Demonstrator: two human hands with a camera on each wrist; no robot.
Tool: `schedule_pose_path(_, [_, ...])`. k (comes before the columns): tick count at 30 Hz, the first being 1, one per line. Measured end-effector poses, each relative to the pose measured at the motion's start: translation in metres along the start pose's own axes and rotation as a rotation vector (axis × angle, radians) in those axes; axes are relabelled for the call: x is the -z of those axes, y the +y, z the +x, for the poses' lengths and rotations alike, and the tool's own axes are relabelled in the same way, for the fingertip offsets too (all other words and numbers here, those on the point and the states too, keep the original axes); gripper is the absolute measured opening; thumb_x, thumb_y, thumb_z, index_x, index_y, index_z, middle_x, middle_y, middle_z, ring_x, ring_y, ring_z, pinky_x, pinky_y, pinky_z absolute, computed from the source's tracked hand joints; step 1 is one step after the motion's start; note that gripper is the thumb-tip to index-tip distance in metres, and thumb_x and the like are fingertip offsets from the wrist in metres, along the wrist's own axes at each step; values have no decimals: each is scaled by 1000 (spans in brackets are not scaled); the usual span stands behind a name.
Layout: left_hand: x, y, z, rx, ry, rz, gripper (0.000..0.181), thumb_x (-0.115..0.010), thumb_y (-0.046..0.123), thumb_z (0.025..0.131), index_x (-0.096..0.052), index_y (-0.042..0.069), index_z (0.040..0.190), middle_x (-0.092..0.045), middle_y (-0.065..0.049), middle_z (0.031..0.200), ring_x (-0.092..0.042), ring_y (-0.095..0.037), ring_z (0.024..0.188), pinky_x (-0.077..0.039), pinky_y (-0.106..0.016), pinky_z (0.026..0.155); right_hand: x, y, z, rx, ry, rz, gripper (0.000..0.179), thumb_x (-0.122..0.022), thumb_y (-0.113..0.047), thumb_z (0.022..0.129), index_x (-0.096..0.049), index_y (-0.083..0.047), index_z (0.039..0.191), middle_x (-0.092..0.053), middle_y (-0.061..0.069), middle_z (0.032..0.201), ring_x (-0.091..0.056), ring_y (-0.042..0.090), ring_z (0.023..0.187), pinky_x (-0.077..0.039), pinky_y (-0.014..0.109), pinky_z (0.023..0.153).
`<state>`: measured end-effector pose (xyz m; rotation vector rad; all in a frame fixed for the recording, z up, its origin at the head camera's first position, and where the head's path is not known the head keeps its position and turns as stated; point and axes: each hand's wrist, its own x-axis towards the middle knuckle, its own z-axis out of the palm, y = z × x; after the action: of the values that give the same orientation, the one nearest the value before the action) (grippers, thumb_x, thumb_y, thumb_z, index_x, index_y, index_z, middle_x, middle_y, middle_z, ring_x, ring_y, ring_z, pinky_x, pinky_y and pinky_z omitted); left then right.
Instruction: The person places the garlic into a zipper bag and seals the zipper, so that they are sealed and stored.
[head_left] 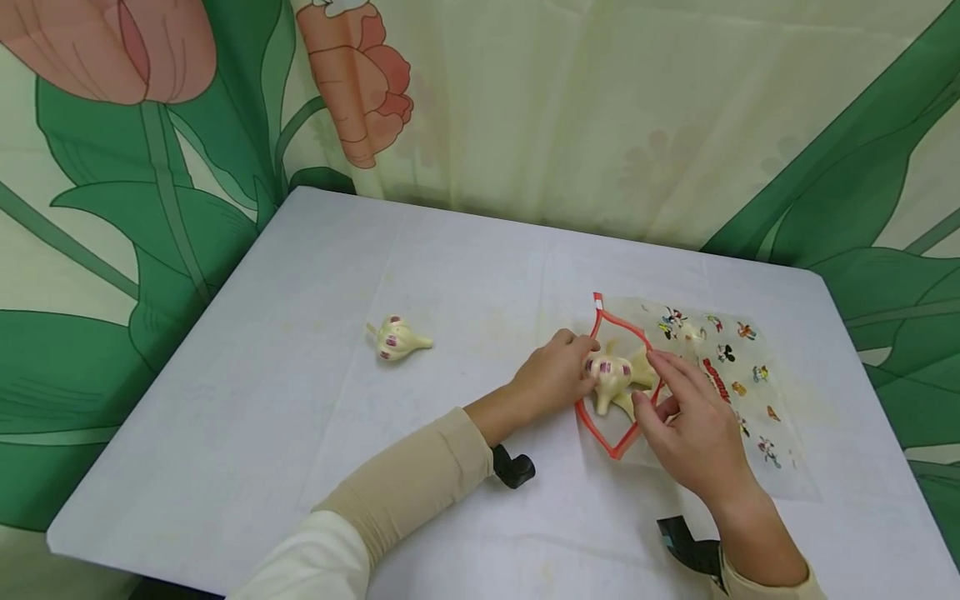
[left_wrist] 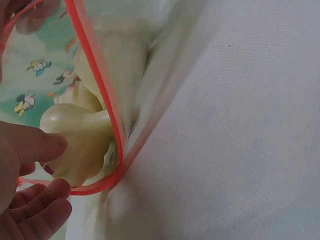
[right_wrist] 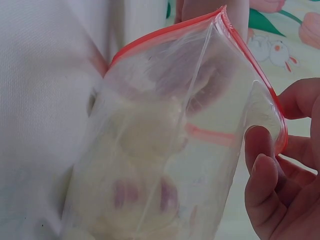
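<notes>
A clear zip bag (head_left: 783,467) with a red zip edge and small cartoon prints lies at the right of the table, its mouth spread open. My left hand (head_left: 551,375) holds a garlic bulb (head_left: 611,371) with purple patches at that mouth; in the left wrist view the thumb lies against the bulb (left_wrist: 80,140). More pale garlic (head_left: 642,367) shows inside the bag, partly hidden. On the mouth's other side, my right hand (head_left: 697,433) pinches the red edge (right_wrist: 270,95) between thumb and fingers.
Another garlic bulb (head_left: 399,340) lies alone left of my left hand. A white cloth covers the table (head_left: 247,400). Behind it hangs a curtain (head_left: 525,100) printed with flowers and leaves. Black wrist mounts (head_left: 686,546) stick out near both wrists.
</notes>
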<state>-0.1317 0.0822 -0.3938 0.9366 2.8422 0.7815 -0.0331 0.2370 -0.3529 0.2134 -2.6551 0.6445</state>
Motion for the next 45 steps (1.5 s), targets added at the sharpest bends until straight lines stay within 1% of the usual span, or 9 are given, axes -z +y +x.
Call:
schedule_pose_path(4, [-3,2,1,-59,27,43,30,-65,25,79,-60,17,107,-51,1,96,-50,-7,80,-44,-16,65,0,0,0,-5,-6,3,53,-67,-15,76,-52,-6,125,-49,6,122,-48,5,57,-40,19,44])
schedule_pose_path(6, [-5,3,2,-64,30,44,25,-65,25,79,-62,16,103,-51,3,92,-49,-6,78,-42,-15,63,-1,0,0,-2,-5,3,52,-67,-15,76,-52,-6,125,-49,5,122,-48,5,57,-40,19,44])
schedule_pose_path(14, [-13,11,11,-10,15,40,27,-64,30,80,-59,13,102,-49,4,86,-45,-5,69,-40,-16,58,-2,0,0,23,13,13,50,-67,-14,75,-54,-5,123,-50,7,120,-50,4,56,-37,12,47])
schedule_pose_path(22, [-20,20,18,38,3,-45,26,-67,32,79,-50,15,88,-44,7,77,-42,-4,67,-36,-13,53,-3,0,1,47,29,12,50,-67,-14,75,-55,-5,122,-51,6,120,-49,2,55,-36,12,48])
schedule_pose_path(30, [-24,25,22,32,8,-50,21,-67,32,80,-54,16,83,-45,9,72,-41,-3,67,-35,-13,53,-3,1,1,43,32,8,49,-67,-14,75,-55,-5,122,-50,6,120,-50,2,54,-36,12,46])
schedule_pose_path(33, [-25,26,23,13,-19,-35,20,-67,32,79,-59,16,87,-49,9,76,-43,-2,70,-37,-13,56,-3,2,2,50,36,13,49,-67,-14,75,-55,-4,122,-50,6,120,-50,2,54,-35,12,46])
schedule_pose_path(36, [-27,26,24,-21,-68,6,28,-66,34,80,-61,16,101,-54,9,88,-48,-3,79,-41,-14,65,-3,2,2,61,41,12,50,-68,-14,74,-55,-4,121,-51,6,120,-50,2,53,-36,12,46])
schedule_pose_path(39, [-29,27,23,-58,-111,37,41,-65,34,81,-57,18,118,-56,7,104,-50,-3,93,-42,-17,76,-3,2,2,63,43,10,51,-70,-14,73,-55,-5,122,-51,6,120,-50,2,53,-36,12,46])
schedule_pose_path(45, [-27,28,22,-56,-154,27,46,-63,31,82,-52,20,126,-54,8,114,-48,-3,102,-40,-16,83,-2,2,3,63,51,14,50,-68,-12,73,-55,-4,121,-52,8,119,-51,3,54,-37,13,47])
